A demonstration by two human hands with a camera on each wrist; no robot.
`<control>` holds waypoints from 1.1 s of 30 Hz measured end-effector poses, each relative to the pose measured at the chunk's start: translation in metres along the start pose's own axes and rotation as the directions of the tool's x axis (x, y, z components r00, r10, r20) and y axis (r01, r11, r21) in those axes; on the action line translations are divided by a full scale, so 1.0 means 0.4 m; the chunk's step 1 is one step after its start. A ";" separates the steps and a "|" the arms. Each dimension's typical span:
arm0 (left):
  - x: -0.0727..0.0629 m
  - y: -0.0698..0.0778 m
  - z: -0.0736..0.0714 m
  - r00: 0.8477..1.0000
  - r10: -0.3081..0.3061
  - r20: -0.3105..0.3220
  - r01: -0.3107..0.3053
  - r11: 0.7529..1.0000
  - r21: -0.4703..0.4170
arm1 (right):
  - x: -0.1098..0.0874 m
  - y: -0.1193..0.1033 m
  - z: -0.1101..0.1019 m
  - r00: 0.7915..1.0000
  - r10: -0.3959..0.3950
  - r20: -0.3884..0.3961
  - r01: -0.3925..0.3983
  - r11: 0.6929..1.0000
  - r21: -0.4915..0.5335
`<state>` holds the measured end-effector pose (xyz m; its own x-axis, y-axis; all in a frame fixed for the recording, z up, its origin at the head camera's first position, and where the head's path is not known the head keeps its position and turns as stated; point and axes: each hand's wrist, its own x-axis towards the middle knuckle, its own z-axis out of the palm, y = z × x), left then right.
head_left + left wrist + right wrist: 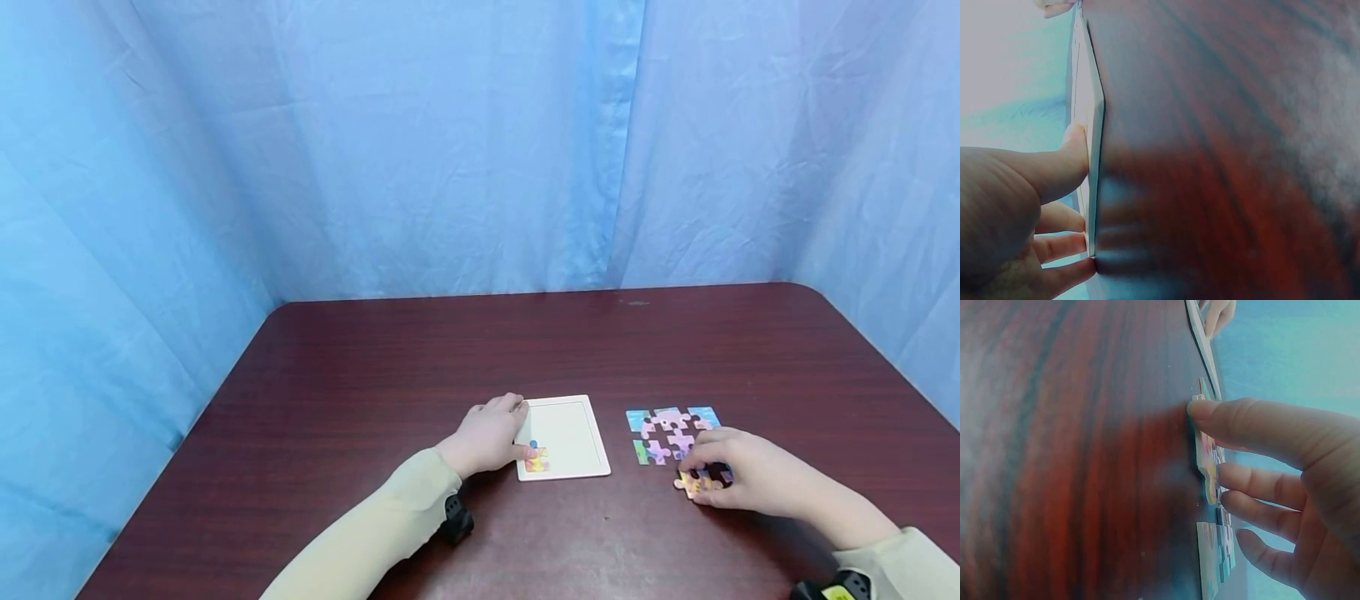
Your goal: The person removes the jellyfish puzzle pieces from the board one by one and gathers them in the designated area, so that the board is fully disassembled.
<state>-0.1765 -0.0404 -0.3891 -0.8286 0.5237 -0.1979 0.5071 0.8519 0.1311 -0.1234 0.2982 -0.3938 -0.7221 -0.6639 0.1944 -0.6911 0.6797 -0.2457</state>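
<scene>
My left hand holds the left side of a white, square puzzle tray, its thumb over the lower left corner. A yellow and orange puzzle piece lies in that corner, partly under the thumb. To the right, my right hand pinches a yellow puzzle piece between thumb and fingers at the near edge of the loose pieces. In the right wrist view, the thumb presses the edge of this piece, with the other fingers bent behind it.
Several loose pink, blue and green puzzle pieces lie grouped right of the tray, some hidden by the right hand. Everything rests on a dark red-brown table. Blue curtains hang behind it and on both sides.
</scene>
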 end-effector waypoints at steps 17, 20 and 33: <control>-0.003 0.002 -0.002 1.000 0.002 -0.017 -0.002 1.000 0.006 | 0.007 0.002 -0.005 0.996 0.060 0.069 -0.061 0.998 0.011; -0.002 0.002 -0.003 1.000 -0.001 -0.014 0.001 1.000 0.006 | 0.007 0.003 -0.006 0.996 0.063 0.068 -0.064 0.998 0.016; 0.003 0.002 -0.002 1.000 0.000 -0.010 0.000 1.000 0.013 | 0.008 0.011 -0.020 0.999 0.000 -0.046 0.001 1.000 0.005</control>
<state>-0.1772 -0.0392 -0.3885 -0.8307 0.5240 -0.1882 0.5105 0.8517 0.1183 -0.1289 0.3016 -0.3868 -0.7225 -0.6492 0.2378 -0.6914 0.6778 -0.2501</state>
